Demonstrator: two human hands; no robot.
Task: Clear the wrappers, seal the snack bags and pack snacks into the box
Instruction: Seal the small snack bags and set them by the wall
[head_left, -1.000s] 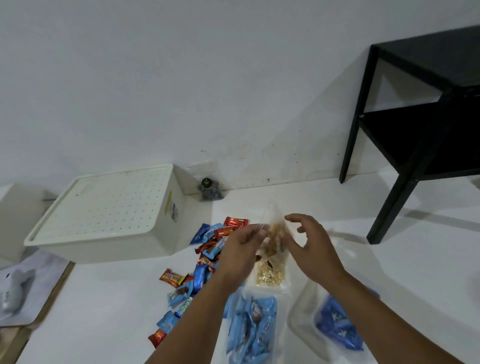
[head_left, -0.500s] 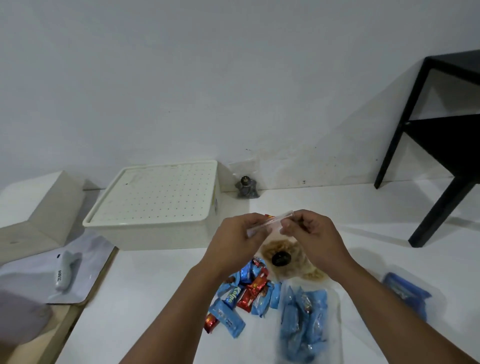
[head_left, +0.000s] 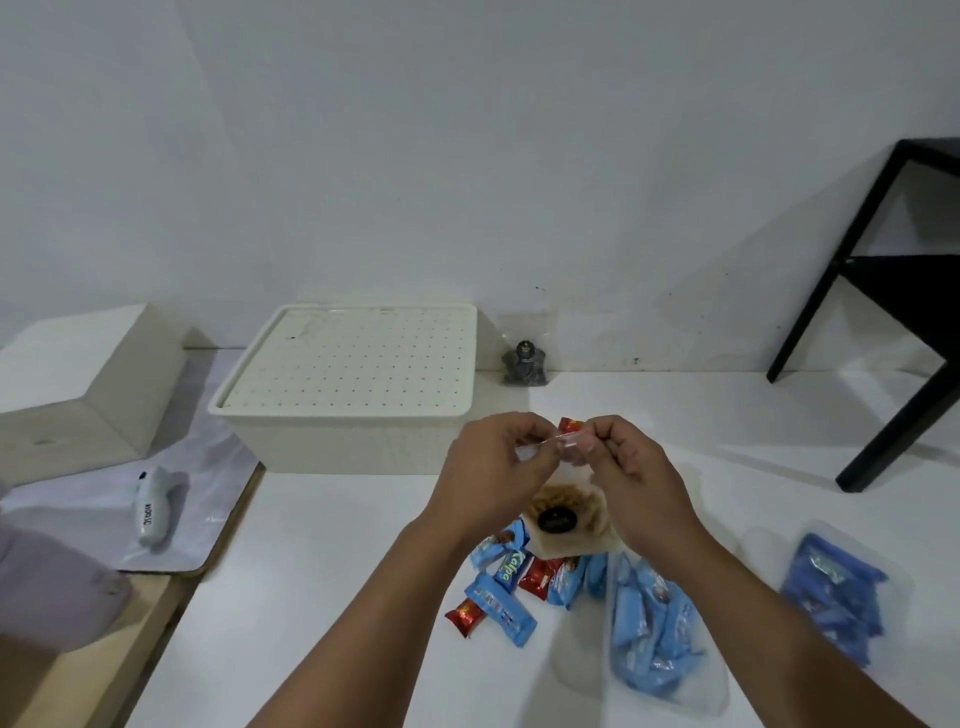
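1. Both hands meet above the middle of the white worktop (head_left: 332, 545) — the left hand (head_left: 496, 470) and the right hand (head_left: 631, 473) each pinch the top edge of a clear snack bag (head_left: 569, 525), fingertips closed on the strip between them.
2. That bag hangs down from the pinched edge; its lower part holds brownish snack pieces and one round dark item, and its bottom sits at or just above the candy pile — contact cannot be told.
3. Loose wrapped candies (head_left: 506, 587), blue and red, lie in a heap on the worktop directly below the hands, toward the near edge.
4. Just right of the heap lies a second clear bag (head_left: 654, 634) filled with light-blue wrapped snacks, its mouth toward the hands.
5. Farther right, near the right edge of the view, a third clear bag (head_left: 836, 592) holds darker blue packets.
6. A cream box (head_left: 353, 384) with a perforated lid, lid on, stands at the back of the worktop against the wall, left of the hands.
7. Beside the box's right back corner, against the wall, a small clear bag with a dark object (head_left: 524, 358) stands.
8. At the left, off the worktop's left edge, a white handheld device (head_left: 153, 512) lies on a silvery sheet (head_left: 208, 483).
9. A black table (head_left: 893, 322) stands at the far right.
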